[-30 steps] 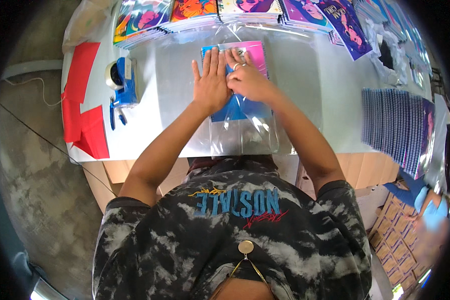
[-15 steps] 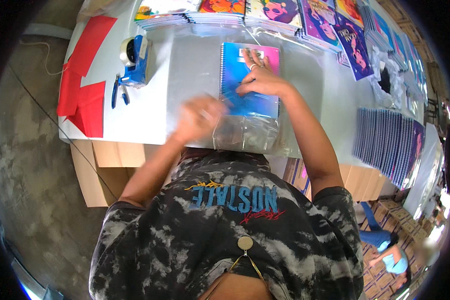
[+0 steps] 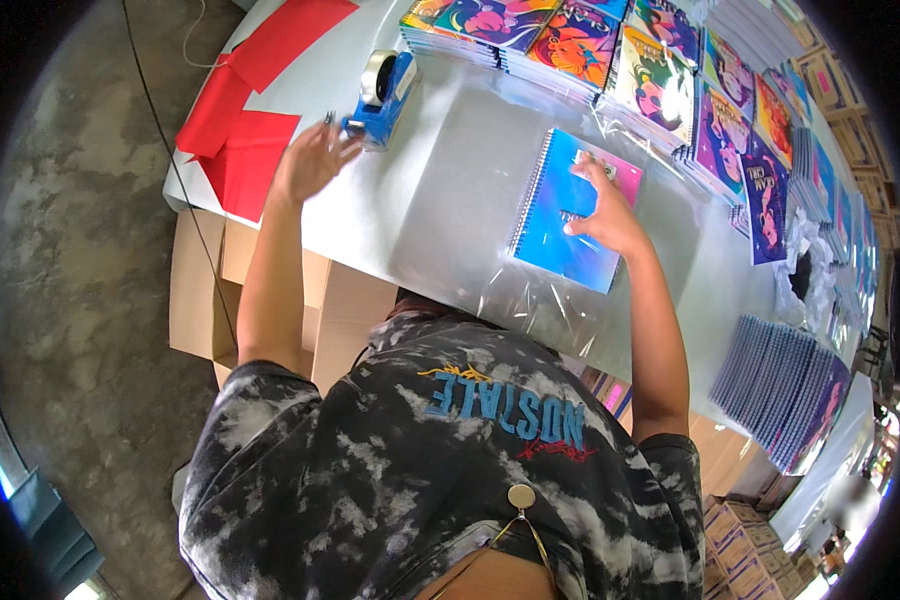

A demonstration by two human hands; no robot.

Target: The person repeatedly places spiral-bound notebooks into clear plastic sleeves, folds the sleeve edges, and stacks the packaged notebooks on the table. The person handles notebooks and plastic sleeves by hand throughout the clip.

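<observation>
A blue and pink spiral notebook lies on a sheet of clear plastic on the table. My right hand rests on the notebook, thumb and fingers apart, pressing its cover. At the left, my left hand hovers with fingers spread and nothing in them that I can see. Just beyond those fingertips stands a blue tape dispenser with a roll of clear tape. Whether the fingers touch the dispenser, I cannot tell. The blue-handled pliers beside it are mostly hidden by this hand.
Red sheets lie along the table's left edge. Stacks of colourful notebooks line the far side. A tall stack of spiral notebooks sits at the right near crumpled plastic. Cardboard boxes stand below the table's front edge.
My left hand has moved from beside the notebook to the tape dispenser, its fingers opening out. The whole view has turned, and my right hand stays on the notebook.
</observation>
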